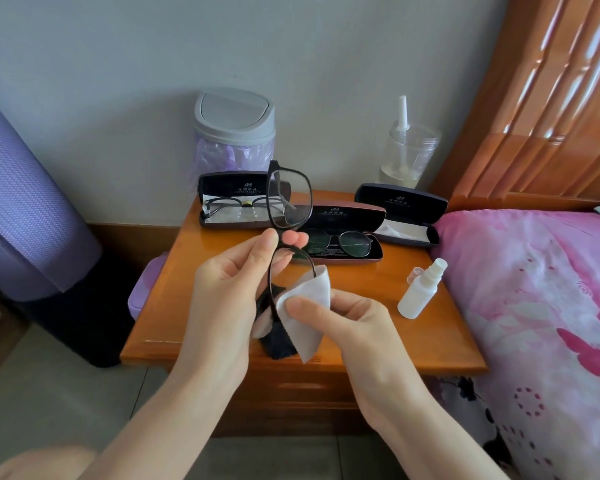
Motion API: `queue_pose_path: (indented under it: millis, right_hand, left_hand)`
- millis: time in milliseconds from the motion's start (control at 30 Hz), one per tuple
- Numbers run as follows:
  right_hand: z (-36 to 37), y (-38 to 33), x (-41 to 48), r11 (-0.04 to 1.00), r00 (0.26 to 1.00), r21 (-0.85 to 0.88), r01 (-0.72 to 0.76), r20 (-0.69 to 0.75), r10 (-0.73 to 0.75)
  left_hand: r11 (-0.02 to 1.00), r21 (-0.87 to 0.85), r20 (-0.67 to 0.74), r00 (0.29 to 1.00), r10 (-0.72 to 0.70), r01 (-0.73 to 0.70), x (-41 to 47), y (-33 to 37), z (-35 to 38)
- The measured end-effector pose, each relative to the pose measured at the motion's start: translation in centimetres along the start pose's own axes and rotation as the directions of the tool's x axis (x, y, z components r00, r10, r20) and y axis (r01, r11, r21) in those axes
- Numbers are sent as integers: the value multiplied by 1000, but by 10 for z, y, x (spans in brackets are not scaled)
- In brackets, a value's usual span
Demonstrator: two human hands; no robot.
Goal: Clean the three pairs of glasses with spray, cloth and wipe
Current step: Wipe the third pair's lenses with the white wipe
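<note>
Fingers (pixel 267 242) work above the nightstand's (pixel 413 341) front edge: our left hand (pixel 229 282) pinches the black-framed glasses (pixel 289 199) at the bridge, our right hand (pixel 354 323) clamps a white wipe (pixel 309 289) around the lower lens; the spray bottle (pixel 420 292) sits near the right edge.

The left forearm (pixel 146 420) and right forearm (pixel 430 438) are bare from wrist to elbow. The left grip (pixel 222 292) and right grip (pixel 347 320) are bare hands with short, rounded fingernails. A bare, blurred body part (pixel 39 462) shows at the picture's lower left.
</note>
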State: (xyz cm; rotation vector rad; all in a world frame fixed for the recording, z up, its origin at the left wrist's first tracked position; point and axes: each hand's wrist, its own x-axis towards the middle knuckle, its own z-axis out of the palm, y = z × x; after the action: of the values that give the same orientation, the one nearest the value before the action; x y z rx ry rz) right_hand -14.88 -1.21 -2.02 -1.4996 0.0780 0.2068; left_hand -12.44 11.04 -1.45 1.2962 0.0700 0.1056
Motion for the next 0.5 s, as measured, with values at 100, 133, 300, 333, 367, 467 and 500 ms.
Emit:
queue_pose_path:
  millis: [100,133,300,333,367,467,500]
  right_hand:
    - [1,-3,3,999,999,28,31,-15,-30]
    - [1,-4,4,998,999,57,39,-27,-38]
    - [4,-6,9,991,996,131,41,-82,-30]
    - [4,-6,9,991,997,128,36,-79,-27]
    - [5,-6,8,991,997,125,37,-71,-28]
    - [4,-7,5,996,998,76,45,-43,-42]
    - [4,-7,4,998,999,45,45,-32,-44]
  left_hand:
    - [998,68,36,999,18,-20,-4,1,4]
    - [994,99,53,998,31,-36,-6,1,6]
    - [991,123,58,997,50,-56,-8,0,8]
    - [992,116,48,998,44,-49,-7,-2,7]
    - [994,106,40,999,35,-39,-7,-3,7]
    - [994,102,19,999,31,-33,-6,-4,6]
    - [994,106,13,999,36,-37,-7,-3,6]
